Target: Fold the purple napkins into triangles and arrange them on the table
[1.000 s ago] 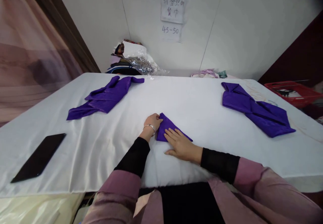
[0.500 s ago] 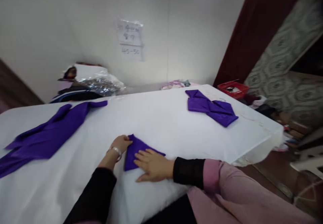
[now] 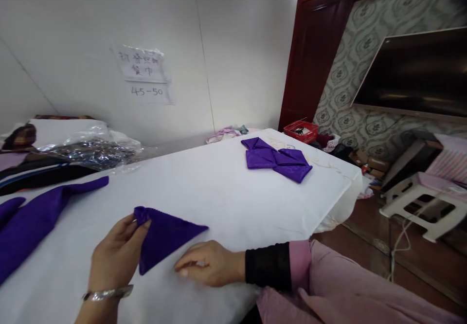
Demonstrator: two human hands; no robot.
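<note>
A purple cloth napkin point(image 3: 166, 236), folded into a triangle, has its upper left corner pinched between the thumb and fingers of my left hand point(image 3: 118, 248). It appears tilted up from the white tablecloth; its far point reaches right. Just below that point is my right hand point(image 3: 211, 264), loosely curled, with a gap between thumb and fingers and nothing in it. Farther back on the right, folded purple napkins point(image 3: 277, 158) lie together, some overlapping. At the left, more purple cloth point(image 3: 40, 219) lies loosely spread and is cut off by the picture's edge.
The white-covered table point(image 3: 215, 188) stands against a pale wall bearing a handwritten sign point(image 3: 146, 73). Clothes and a clear plastic bag point(image 3: 98, 144) sit at the back left. A red basket point(image 3: 302, 131) stands beyond the far corner, and a white stool point(image 3: 428, 202) is on the floor at right.
My left hand has lifted the napkin's corner and drawn it left. My right hand, flat on the napkin before, has come off it and curled. The view has turned right.
</note>
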